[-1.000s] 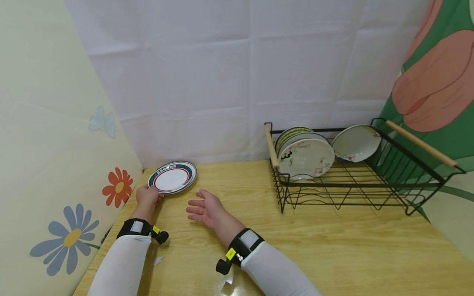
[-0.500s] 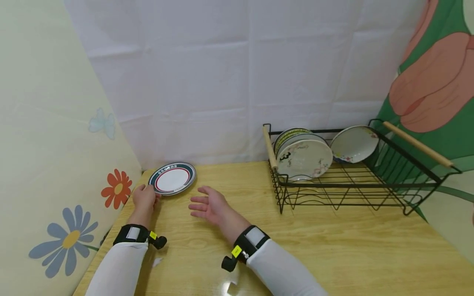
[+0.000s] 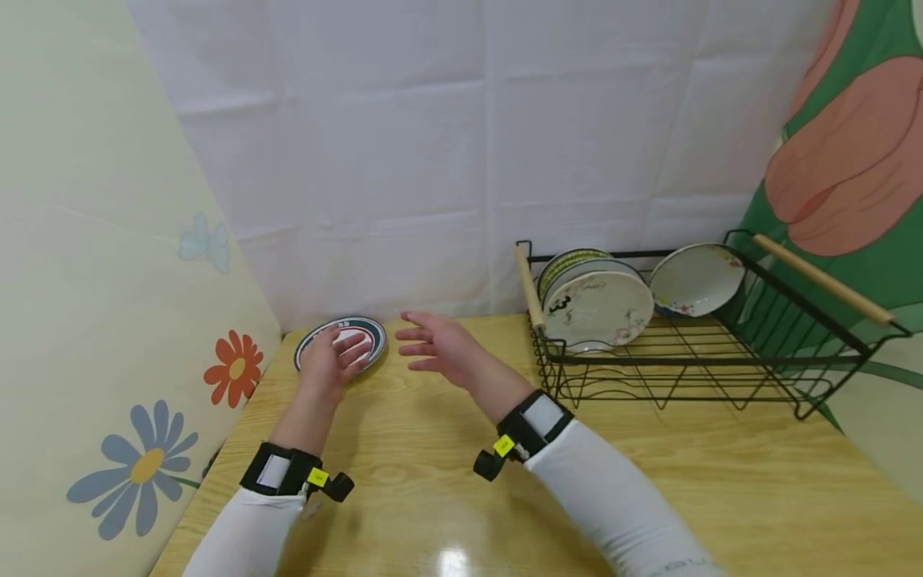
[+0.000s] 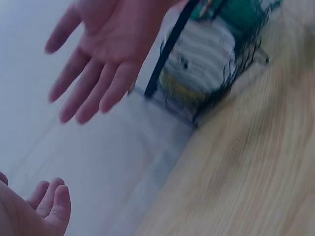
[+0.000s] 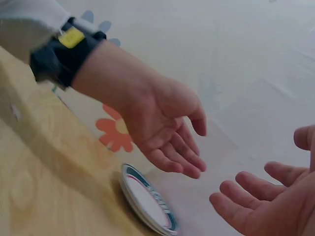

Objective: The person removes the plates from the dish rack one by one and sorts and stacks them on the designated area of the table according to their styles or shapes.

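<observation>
A white plate (image 3: 377, 336) with a dark green rim band and a red ring lies on the table by the back left corner. In the right wrist view the plate (image 5: 142, 196) shows a doubled edge. My left hand (image 3: 324, 365) hovers over its near side, palm turned inward, fingers loosely extended and holding nothing. To the right, my right hand (image 3: 447, 349) is raised above the table with fingers spread, also holding nothing. The two palms face each other with a gap between them, as the left wrist view shows with the right hand (image 4: 113, 54).
A black wire dish rack (image 3: 671, 361) with wooden handles stands at the right. Several plates (image 3: 598, 312) lean upright in its left end, and a bowl (image 3: 695, 280) sits tilted at its back. White cloth (image 3: 389, 160) hangs behind the wooden table (image 3: 404, 481).
My left hand has let go of the plate's near left edge and lifted up and to the right over it. The right hand has risen and moved right and farther back.
</observation>
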Tool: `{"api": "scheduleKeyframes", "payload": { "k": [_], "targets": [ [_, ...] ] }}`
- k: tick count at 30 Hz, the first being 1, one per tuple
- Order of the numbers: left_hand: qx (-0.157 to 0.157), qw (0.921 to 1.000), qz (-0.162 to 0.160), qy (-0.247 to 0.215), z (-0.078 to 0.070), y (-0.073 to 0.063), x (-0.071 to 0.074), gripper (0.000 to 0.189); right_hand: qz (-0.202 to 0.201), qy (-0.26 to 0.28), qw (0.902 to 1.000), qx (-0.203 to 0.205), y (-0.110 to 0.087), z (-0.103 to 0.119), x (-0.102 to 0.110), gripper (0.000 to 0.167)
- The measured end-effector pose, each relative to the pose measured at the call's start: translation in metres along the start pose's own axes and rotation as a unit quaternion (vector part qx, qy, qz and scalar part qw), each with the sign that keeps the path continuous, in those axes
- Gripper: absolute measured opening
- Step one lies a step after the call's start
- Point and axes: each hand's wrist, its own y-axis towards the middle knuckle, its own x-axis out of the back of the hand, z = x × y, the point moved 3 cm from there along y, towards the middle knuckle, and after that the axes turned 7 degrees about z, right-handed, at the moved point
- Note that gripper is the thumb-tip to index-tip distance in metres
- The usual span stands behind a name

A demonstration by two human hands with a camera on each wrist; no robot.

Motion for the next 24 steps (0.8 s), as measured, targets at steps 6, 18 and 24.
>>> {"api": "scheduleKeyframes", "payload": {
  "k": [6, 18, 24],
  "targets": [
    [0.008, 0.9945, 0.095, -0.042, 0.013, -0.027, -0.039, 0.049, 0.014, -0.121, 0.9921, 0.029, -0.015, 0.039, 0.025, 0.047],
    [0.044, 0.967, 0.239, -0.078, 0.06, -0.067, -0.101, 0.052, -0.039, -0.342, 0.9358, 0.075, -0.058, 0.109, 0.099, 0.043],
    [0.067, 0.9492, 0.291, -0.1, 0.08, -0.083, -0.13, 0.055, -0.108, -0.43, 0.8957, 0.035, -0.063, 0.121, 0.15, 0.043]
  ]
}}
